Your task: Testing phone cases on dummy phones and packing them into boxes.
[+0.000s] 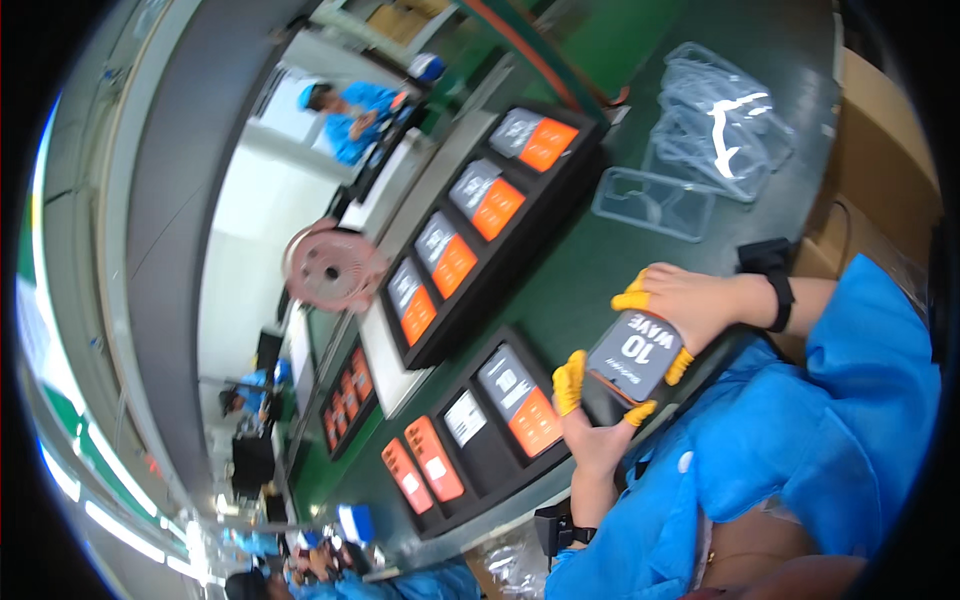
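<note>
so a dark grey box [634,350] is held right of centre in the frame, above the near edge of the green surface [570,270]. it's clamped between both hands: the left grip [597,440] is closed on the lower-left side, the right grip [700,305] on the upper-right side. probably it's held by the edges so the printed face is left uncovered, and the yellow finger cots [568,382] are likely worn for traction or cleanliness.

just left of the left grip, a black compartment tray [490,478] is set, with orange-red pieces [435,460] and a grey-and-orange carton [520,400] laid in it. a second black tray [515,250] is placed at upper centre, its four grey-and-orange cartons lined up in a row, presumably so they're separated and easily counted.

material-wise, the held box looks matte with softly rounded corners and a thin orange edge. the trays look like dull foam or plastic, hard to tell. at upper right, glossy clear plastic shells [720,130] are piled loosely, glare and all.
</note>
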The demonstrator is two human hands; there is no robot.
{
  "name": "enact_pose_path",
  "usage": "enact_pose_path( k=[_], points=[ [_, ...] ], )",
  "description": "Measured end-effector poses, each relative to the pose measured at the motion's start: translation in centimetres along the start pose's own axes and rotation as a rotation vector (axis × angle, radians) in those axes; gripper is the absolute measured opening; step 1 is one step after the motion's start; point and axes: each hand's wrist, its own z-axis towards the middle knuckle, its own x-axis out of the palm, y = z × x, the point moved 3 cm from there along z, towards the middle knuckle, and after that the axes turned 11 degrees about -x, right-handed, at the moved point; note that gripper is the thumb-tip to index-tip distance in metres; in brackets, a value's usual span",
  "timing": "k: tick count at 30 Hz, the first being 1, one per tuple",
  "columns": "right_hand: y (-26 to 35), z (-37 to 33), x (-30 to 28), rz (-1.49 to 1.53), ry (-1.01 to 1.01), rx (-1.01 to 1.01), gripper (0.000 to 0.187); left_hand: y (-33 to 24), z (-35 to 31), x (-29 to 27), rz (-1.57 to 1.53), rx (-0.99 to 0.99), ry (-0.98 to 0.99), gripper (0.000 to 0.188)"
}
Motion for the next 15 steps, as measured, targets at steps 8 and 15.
enact_pose_path(
  k=[8, 15],
  points=[
    [3.6, 2.5, 1.9, -0.236, -0.344, 0.029, 0.095, -0.7, -1.8, -1.8, 0.040, -0.338, 0.136, 0.048],
    [4.3, 4.3, 1.4, -0.131, -0.284, 0.009, 0.083, 0.5, -2.2, -4.3, 0.177, -0.263, -0.273, 0.021]
  ],
)
